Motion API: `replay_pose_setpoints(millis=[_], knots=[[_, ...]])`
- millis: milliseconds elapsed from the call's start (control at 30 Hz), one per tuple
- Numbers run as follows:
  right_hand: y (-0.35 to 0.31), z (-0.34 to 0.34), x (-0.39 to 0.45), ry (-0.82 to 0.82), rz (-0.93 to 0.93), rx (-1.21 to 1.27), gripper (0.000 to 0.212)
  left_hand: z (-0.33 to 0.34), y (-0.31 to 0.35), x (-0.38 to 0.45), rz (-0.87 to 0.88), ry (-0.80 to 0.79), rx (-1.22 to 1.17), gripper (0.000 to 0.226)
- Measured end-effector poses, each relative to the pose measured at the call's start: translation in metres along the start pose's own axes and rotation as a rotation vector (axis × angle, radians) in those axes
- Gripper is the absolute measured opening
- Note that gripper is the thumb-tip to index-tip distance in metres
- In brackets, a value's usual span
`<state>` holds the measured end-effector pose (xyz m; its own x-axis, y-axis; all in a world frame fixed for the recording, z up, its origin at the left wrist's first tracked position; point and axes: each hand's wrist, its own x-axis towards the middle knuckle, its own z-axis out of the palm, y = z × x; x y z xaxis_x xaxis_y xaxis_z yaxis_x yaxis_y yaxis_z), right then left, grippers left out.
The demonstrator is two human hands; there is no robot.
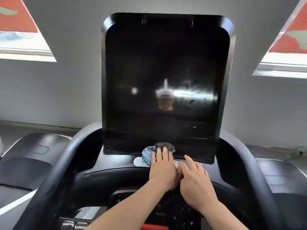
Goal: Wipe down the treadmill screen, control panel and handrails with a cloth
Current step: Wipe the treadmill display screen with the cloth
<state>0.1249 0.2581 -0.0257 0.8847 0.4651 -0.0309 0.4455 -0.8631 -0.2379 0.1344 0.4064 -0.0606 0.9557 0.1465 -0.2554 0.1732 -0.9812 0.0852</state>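
The treadmill's big dark screen [166,72] stands upright ahead, with smears and reflections low on the glass. My left hand [162,170] presses a blue and grey cloth [147,154] with flat fingers against the screen's bottom edge, over a pale strip on the ledge. My right hand [196,181] lies just to the right of it, fingers spread and relaxed, touching the ledge and holding nothing. The black control panel [172,209] with small buttons sits under my forearms. Curved black handrails [54,171] run down both sides.
Grey side trays [33,155] flank the console left and right. A grey wall stands behind the screen, with windows and red shapes at the upper left and upper right. A red part [154,227] shows at the bottom edge of the view.
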Motion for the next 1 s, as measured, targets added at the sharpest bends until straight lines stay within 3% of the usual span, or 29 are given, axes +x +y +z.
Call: replay_pose_setpoints(millis=[133,300,433,600,667,833,933,1000], knots=[[0.034,-0.002,-0.015,0.006,0.073,0.021,0.055,0.007,0.041,0.005,0.185,-0.008,-0.032,0.073],[0.080,-0.005,-0.032,0.044,0.218,0.036,0.059,0.009,0.106,0.023,0.412,-0.056,-0.054,0.074],[0.113,-0.006,-0.041,0.033,0.250,0.005,0.069,0.015,0.142,0.032,0.554,-0.093,0.088,0.079],[0.122,-0.002,-0.032,0.029,0.192,0.117,0.057,0.018,0.125,0.037,0.741,-0.038,0.120,0.062],[0.113,-0.006,-0.025,-0.030,0.162,0.181,0.063,0.013,0.098,0.032,0.801,-0.022,0.054,0.055],[0.073,-0.007,-0.004,-0.120,-0.012,0.115,0.068,-0.011,0.033,0.008,0.692,-0.070,-0.146,0.057],[0.045,-0.005,0.012,-0.146,-0.050,0.009,0.054,-0.029,-0.002,-0.019,0.481,-0.110,-0.391,0.048],[0.031,-0.004,0.020,-0.171,-0.056,-0.151,0.055,-0.034,-0.035,-0.042,0.313,-0.046,-0.444,0.043]])
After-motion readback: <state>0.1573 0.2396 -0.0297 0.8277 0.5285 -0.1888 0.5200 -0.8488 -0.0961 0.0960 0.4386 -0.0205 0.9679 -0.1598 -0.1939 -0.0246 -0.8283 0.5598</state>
